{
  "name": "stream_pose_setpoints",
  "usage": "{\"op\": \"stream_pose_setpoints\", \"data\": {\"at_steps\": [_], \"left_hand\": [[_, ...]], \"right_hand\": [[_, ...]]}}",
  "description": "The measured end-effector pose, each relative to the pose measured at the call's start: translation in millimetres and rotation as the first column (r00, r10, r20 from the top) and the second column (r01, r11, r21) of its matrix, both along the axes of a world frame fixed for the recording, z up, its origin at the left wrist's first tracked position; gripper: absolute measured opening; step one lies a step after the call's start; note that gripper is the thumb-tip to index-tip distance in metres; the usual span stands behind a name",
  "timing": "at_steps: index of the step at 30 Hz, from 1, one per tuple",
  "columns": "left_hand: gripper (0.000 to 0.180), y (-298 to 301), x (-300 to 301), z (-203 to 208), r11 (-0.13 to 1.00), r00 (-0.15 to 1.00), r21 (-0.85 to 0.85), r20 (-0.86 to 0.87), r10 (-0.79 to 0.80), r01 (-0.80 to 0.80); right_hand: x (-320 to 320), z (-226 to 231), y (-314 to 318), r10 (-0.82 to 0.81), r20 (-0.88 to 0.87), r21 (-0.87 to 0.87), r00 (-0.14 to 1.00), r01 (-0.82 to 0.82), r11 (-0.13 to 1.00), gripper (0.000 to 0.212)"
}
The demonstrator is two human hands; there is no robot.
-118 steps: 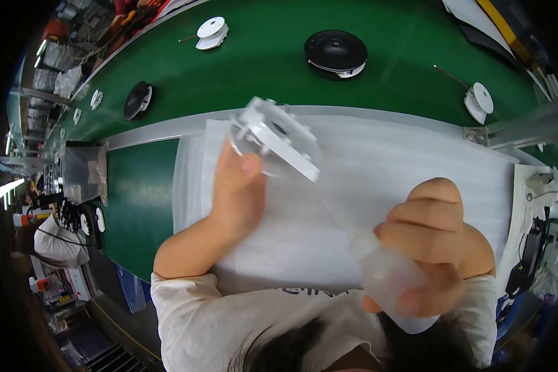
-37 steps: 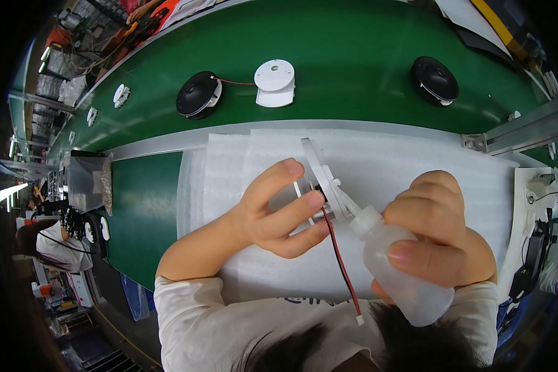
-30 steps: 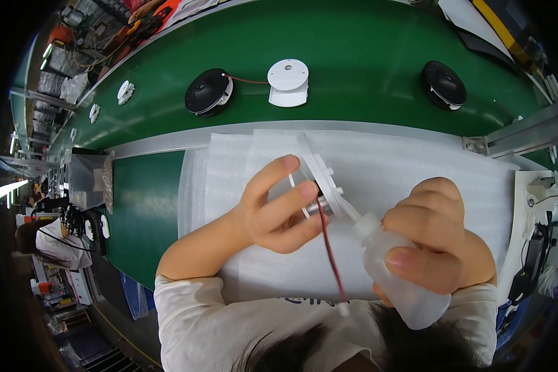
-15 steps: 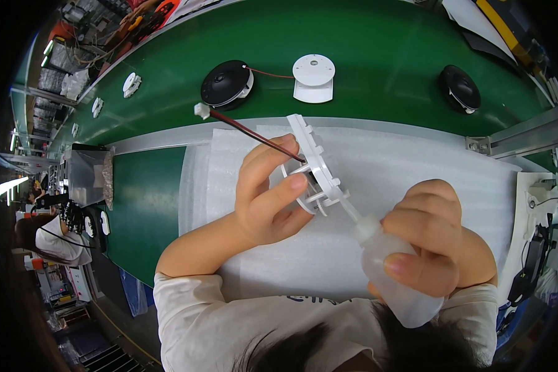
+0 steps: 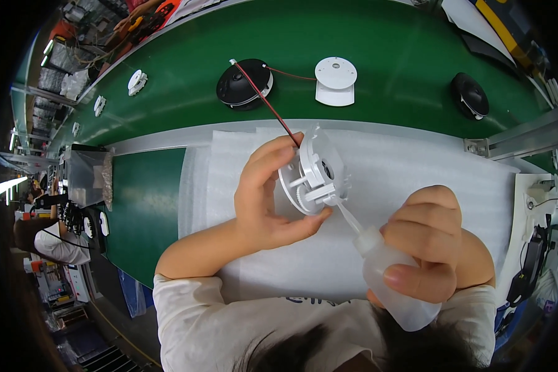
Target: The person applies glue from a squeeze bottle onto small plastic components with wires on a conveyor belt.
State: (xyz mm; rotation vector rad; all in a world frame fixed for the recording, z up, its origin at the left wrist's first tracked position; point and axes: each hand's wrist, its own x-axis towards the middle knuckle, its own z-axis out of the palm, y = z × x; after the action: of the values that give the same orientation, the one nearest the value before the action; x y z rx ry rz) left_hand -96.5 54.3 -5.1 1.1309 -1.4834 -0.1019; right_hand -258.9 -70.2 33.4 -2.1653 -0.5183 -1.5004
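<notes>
A round white plastic assembly (image 5: 316, 162) with gears and posts on its side sits tilted in my left hand (image 5: 260, 198), fingers and thumb gripping its edges. From its top a red and black cable (image 5: 267, 102) rises to a small white connector. My right hand (image 5: 424, 242) is wrapped around a translucent squeeze bottle (image 5: 400, 279). The bottle's thin nozzle points up and left, its tip at the lower edge of the assembly; whether it touches I cannot tell.
Beyond the white foam sheet (image 5: 390, 167), the green belt (image 5: 390, 56) carries a black dome unit (image 5: 236, 87) wired to a white disc part (image 5: 335, 73). Another black dome (image 5: 469, 94) lies right; white parts (image 5: 137, 82) lie left. A clear bin (image 5: 85, 173) stands at left.
My left hand has turned the white assembly, so its inner side now shows more, and the cable stands steeper. The items on the belt have shifted slightly right. The bottle has barely moved.
</notes>
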Motion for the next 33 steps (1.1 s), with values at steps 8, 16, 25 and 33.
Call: {"op": "stream_pose_setpoints", "data": {"at_steps": [8, 16, 25, 33], "left_hand": [[0.077, 5, -4, 3, 0.998, 0.993, 0.058, -0.118, -0.012, 0.019], [0.072, 12, -12, 10, 0.968, 0.909, 0.192, -0.411, -0.071, 0.162], [0.063, 15, -18, 21, 0.931, 0.609, 0.153, -0.789, -0.087, 0.331], [0.059, 14, -9, 19, 0.921, 0.560, 0.177, -0.827, -0.052, 0.348]], "right_hand": [[3, -1, 0, 0.008, 0.033, -0.003, 0.999, -0.008, 1.000, 0.036], [4, -1, 4, -0.004, 0.016, 0.006, 1.000, 0.004, 1.000, 0.037], [3, -2, 3, -0.013, 0.022, -0.033, 1.000, 0.014, 0.999, 0.037], [5, -2, -1, 0.008, 0.006, -0.050, 1.000, -0.007, 0.999, 0.037]]}}
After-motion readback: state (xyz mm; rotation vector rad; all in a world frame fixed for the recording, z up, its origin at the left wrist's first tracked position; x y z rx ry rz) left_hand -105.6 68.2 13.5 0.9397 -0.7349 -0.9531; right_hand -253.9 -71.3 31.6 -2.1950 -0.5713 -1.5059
